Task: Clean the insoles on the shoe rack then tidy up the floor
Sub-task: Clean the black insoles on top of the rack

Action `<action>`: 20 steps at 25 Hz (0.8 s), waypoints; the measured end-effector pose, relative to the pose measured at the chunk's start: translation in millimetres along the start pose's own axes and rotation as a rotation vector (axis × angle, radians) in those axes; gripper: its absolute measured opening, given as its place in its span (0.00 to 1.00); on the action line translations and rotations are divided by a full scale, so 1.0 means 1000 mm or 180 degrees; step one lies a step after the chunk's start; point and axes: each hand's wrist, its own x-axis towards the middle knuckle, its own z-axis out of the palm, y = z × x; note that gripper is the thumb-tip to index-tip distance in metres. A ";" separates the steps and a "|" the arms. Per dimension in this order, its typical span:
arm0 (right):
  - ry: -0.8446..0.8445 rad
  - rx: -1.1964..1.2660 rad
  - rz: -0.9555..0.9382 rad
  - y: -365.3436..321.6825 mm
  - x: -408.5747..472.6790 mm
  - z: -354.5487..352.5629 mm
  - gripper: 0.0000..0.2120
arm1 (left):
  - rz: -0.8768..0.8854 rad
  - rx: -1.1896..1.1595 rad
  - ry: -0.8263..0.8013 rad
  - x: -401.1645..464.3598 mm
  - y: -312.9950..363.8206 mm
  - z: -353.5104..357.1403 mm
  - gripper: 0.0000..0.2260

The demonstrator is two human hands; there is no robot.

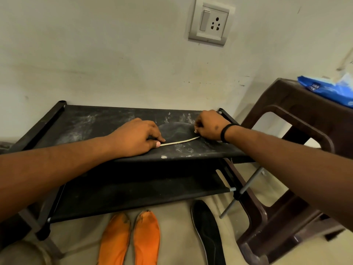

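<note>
A black insole (176, 131) with a pale edge lies on the dusty top shelf of the black shoe rack (80, 123). My left hand (136, 137) pinches one end of the insole, thumb and fingers at its pale rim. My right hand (209, 125) grips the other end near the rack's right post. On the floor below lie two orange insoles (115, 240) (147, 238) side by side, and another black insole (208, 232) to their right.
A brown plastic stool (298, 142) stands right of the rack, with a blue wipes pack (330, 88) on top. A wall socket (211, 22) is above. A loose grey rod (242, 194) sticks out at the rack's right side. A round object (23, 253) sits bottom left.
</note>
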 end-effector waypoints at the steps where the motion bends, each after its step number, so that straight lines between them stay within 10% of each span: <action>1: 0.0069 0.0050 0.0057 -0.004 0.005 0.001 0.07 | -0.0012 0.0008 0.0001 0.000 0.000 0.000 0.10; 12: -0.0177 0.0345 -0.0903 -0.077 0.002 0.007 0.11 | -0.0036 -0.0014 -0.0012 0.003 0.002 -0.006 0.13; 20: 0.0681 0.0656 -0.0331 0.000 -0.014 -0.037 0.08 | 0.0021 -0.0141 -0.0579 0.007 -0.006 -0.027 0.17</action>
